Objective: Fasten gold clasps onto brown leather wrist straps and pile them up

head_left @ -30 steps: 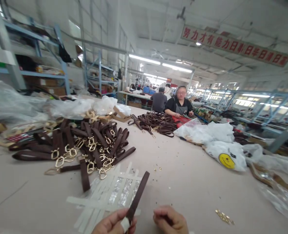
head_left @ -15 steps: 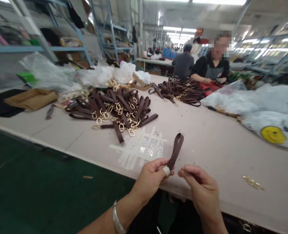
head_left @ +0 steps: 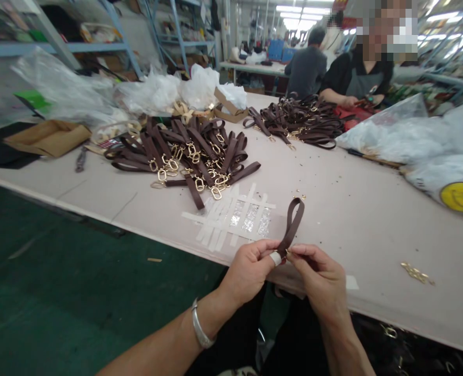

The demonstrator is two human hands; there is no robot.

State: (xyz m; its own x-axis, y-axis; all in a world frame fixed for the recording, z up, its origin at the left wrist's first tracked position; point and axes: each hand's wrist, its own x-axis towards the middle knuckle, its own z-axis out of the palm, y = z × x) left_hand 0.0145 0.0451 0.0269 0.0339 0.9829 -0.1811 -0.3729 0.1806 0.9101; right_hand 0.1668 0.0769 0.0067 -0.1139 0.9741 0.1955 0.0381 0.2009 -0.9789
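Observation:
My left hand (head_left: 250, 269), with white tape on the thumb, pinches the lower end of a looped dark brown strap (head_left: 293, 225) that stands up over the table's near edge. My right hand (head_left: 319, 274) is closed at the same end of the strap, its fingertips touching a small gold fitting there. A silver bangle (head_left: 199, 324) sits on my left wrist. Strips of white tape (head_left: 231, 219) are stuck to the tabletop just beyond my hands.
A heap of brown straps with gold rings (head_left: 190, 151) lies on the pale table (head_left: 352, 209), another heap (head_left: 297, 122) in front of a seated person (head_left: 366, 68). White plastic bags (head_left: 430, 151) lie right, gold fittings (head_left: 417, 272) near the edge, blue shelves (head_left: 59, 47) left.
The view has tipped down and drawn nearer. My right hand has closed the gap and now touches the strap's lower end beside my left thumb.

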